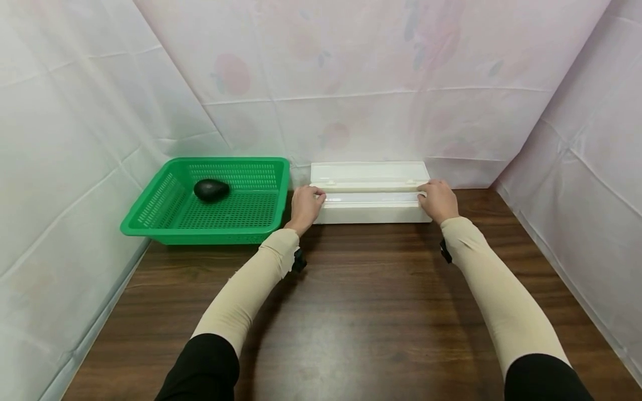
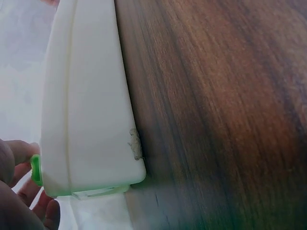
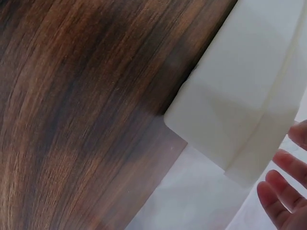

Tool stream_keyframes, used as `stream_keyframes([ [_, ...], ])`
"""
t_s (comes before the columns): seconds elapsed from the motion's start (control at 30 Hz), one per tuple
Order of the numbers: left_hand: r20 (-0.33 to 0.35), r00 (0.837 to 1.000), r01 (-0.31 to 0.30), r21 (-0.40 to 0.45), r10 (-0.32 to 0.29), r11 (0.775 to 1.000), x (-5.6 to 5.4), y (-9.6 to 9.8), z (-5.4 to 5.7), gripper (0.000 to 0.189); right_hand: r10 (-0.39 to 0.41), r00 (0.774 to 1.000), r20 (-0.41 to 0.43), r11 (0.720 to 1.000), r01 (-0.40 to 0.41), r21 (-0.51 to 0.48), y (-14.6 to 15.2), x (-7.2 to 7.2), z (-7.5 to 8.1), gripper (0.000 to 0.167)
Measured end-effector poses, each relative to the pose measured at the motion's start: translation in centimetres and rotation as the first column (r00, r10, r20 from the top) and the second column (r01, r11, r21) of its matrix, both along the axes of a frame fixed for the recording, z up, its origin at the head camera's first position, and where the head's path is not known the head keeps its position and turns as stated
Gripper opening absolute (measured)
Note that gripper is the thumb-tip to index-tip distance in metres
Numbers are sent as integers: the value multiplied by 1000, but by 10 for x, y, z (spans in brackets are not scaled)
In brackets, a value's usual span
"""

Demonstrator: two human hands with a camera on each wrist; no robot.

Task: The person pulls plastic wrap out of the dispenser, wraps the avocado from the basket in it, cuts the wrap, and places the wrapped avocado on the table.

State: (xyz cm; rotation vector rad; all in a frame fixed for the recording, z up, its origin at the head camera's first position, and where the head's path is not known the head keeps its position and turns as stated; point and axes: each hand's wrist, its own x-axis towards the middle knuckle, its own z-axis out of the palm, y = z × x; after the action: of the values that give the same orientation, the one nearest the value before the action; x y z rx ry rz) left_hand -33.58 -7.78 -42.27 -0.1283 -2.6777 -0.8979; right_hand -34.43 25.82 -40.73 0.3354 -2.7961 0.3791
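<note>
A long white plastic wrap dispenser stands at the back of the table with its lid raised against the backdrop. At its left end my left hand grips the upper edge with thumb and forefinger. A small green tab shows right at those fingertips in the left wrist view. My right hand holds the opposite end, thumb and fingers bent over the top corner. In the right wrist view its fingers curl behind the dispenser's end. I cannot tell whether film is pinched between the fingers.
Left of the dispenser stands a green plastic basket with a dark, pear-shaped avocado inside. White patterned cloth hangs behind and on both sides. Brown wood-grain tabletop stretches between the forearms.
</note>
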Motion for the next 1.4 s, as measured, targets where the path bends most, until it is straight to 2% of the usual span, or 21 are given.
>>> stream_keyframes([
  [0.17, -2, 1000, 2, 62, -2, 998, 0, -1, -2, 18, 24, 1000, -5, 1000, -24, 13, -1, -4, -1, 24],
  [0.33, -15, 1000, 16, 85, -15, 996, -1, -1, -4, 18, 33, 999, -15, 999, -33, 19, -3, -7, -2, 22],
  [0.53, -12, 1000, 22, 73, -21, 997, -3, -1, -5, 19, 23, 997, -75, 1000, -24, -14, -2, -9, -6, 20],
  [0.9, -18, 1000, 9, 52, -8, 999, -7, 0, -2, 18, 58, 985, -163, 998, -62, -23, 1, -7, -7, 16],
  [1.13, -27, 1000, -1, 76, 3, 997, -5, -1, 0, 18, 79, 986, -147, 997, -80, -2, 5, -9, -5, 16],
  [1.4, -27, 999, -23, 98, 25, 995, -5, -1, 2, 17, 78, 988, -134, 996, -83, -33, 9, -9, 0, 15],
])
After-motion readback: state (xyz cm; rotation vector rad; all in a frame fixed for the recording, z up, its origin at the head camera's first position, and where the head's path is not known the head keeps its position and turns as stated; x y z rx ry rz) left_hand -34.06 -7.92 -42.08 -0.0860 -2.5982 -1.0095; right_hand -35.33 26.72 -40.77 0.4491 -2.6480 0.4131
